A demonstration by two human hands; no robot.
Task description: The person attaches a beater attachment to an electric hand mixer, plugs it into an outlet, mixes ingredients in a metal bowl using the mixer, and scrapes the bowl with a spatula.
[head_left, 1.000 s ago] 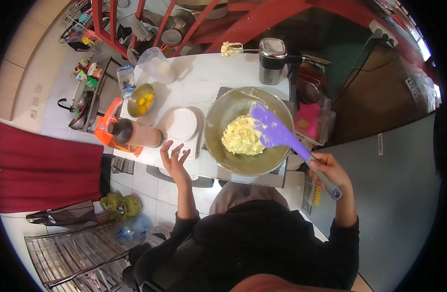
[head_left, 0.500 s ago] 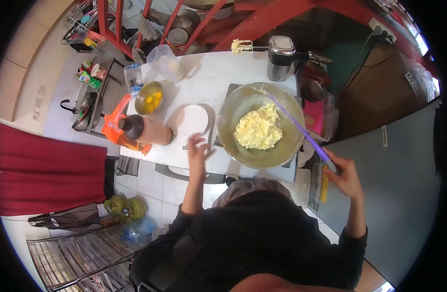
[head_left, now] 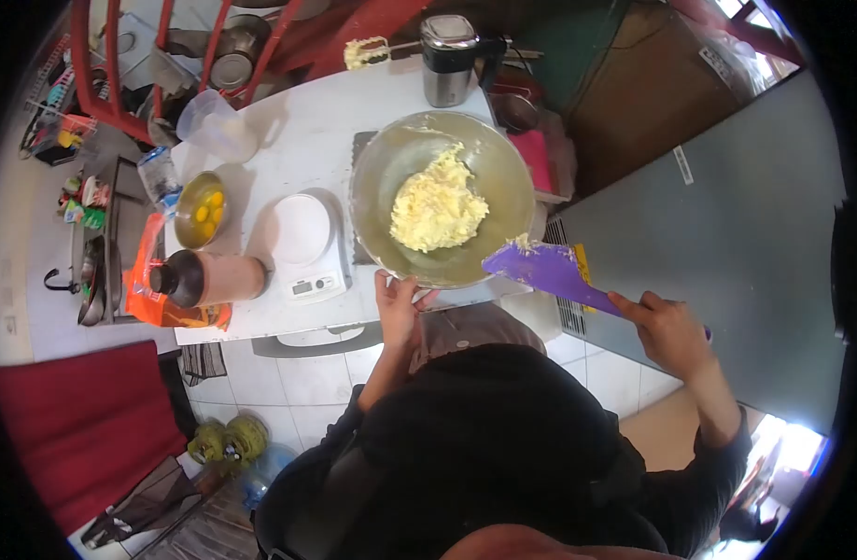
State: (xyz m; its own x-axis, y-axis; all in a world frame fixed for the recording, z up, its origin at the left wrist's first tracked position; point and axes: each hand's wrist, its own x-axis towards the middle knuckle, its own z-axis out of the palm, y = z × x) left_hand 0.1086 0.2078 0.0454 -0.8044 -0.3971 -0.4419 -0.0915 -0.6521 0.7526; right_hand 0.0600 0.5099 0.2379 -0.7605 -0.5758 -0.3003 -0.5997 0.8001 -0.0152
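A large metal mixing bowl (head_left: 520, 173) stands at the right of the white table, with a lump of pale yellow creamy mixture (head_left: 438, 203) inside. My left hand (head_left: 398, 303) grips the bowl's near rim, thumb and fingers at the edge. In my right hand (head_left: 673, 336) is the handle of a purple spatula (head_left: 545, 271). Its broad blade is by the bowl's near right rim, with bits of mixture along the edge; whether it touches the rim I cannot tell. Left of the bowl sits a white kitchen scale (head_left: 316, 286) with a round plate.
A small bowl (head_left: 184, 219) of egg yolks, a brown-capped bottle (head_left: 225, 280), an orange bag (head_left: 141, 289) and a plastic jug (head_left: 209, 123) occupy the table's left. At the back stands a hand mixer (head_left: 447, 70) with mixture-coated beaters (head_left: 365, 53). A grey fridge-like panel (head_left: 727, 224) rises at right.
My left hand has gone from open over the scale to the bowl's near rim. The spatula has come out of the bowl, its blade now outside the right rim. The view has shifted.
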